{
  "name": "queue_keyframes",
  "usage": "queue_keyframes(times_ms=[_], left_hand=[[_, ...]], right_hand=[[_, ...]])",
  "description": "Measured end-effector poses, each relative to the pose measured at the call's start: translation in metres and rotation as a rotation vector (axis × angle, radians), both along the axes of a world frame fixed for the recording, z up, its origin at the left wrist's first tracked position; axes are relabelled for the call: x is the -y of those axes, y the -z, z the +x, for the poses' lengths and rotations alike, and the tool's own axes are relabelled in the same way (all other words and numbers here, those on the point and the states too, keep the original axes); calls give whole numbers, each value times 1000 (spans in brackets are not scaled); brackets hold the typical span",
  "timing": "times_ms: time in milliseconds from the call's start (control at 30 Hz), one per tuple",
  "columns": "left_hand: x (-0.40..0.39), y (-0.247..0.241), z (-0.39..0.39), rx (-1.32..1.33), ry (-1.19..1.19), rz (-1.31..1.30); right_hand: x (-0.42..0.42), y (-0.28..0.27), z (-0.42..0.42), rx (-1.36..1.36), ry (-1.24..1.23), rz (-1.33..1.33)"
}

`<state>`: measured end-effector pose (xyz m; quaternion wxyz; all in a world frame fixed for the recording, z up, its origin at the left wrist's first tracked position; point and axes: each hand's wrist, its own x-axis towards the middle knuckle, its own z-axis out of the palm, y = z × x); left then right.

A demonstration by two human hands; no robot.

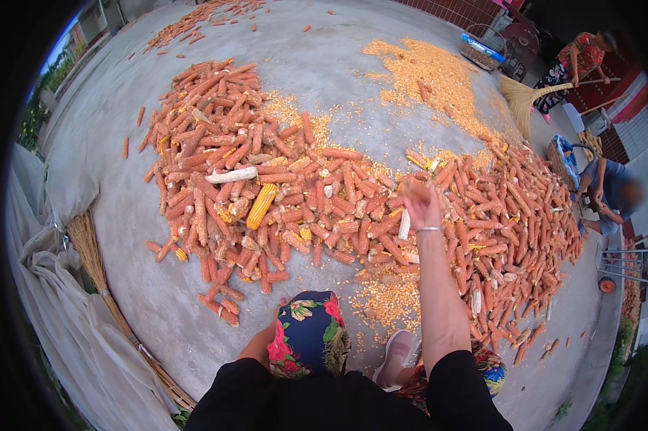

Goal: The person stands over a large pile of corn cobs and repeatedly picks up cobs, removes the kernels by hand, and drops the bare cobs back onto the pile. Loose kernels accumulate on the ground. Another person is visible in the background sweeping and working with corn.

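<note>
My right hand (pixel 425 209), with a bracelet at the wrist, reaches out over the heap and grips a reddish corn cob (pixel 413 188), blurred by motion. Below it spreads a long heap of mostly stripped corn cobs (pixel 351 188). One ear still full of yellow kernels (pixel 261 206) lies on the left part, near a pale bare cob (pixel 231 175). Just beyond my hand is a partly kernelled ear (pixel 416 159). My left hand (pixel 282 306) is down beside my flower-patterned knee (pixel 313 328), which hides most of it; whether it holds anything is not visible.
Loose kernels (pixel 391 301) lie by my shoe. Behind the heap spreads a kernel layer (pixel 432 81). At right, one person stands with a straw broom (pixel 523 102); another sits beside a lined basket (pixel 562 161). A long broom (pixel 95 258) and pale sheeting (pixel 71 312) line the left.
</note>
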<state>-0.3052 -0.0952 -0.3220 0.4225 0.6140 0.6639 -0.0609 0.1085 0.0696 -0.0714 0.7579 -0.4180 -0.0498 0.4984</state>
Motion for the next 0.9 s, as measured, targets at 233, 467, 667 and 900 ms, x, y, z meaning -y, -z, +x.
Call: queue_keyframes(times_ms=[233, 467, 667, 900], left_hand=[[-11, -13, 5, 315, -189, -88], [-155, -132, 60, 827, -241, -148], [-166, -328, 154, 1188, 168, -84], [-118, -411, 229, 991, 459, 140]], right_hand=[[-22, -326, -101, 920, -587, 887], [66, -122, -73, 1126, -813, -148], [115, -115, -70, 691, -728, -155], [143, -153, -45, 574, -498, -137]])
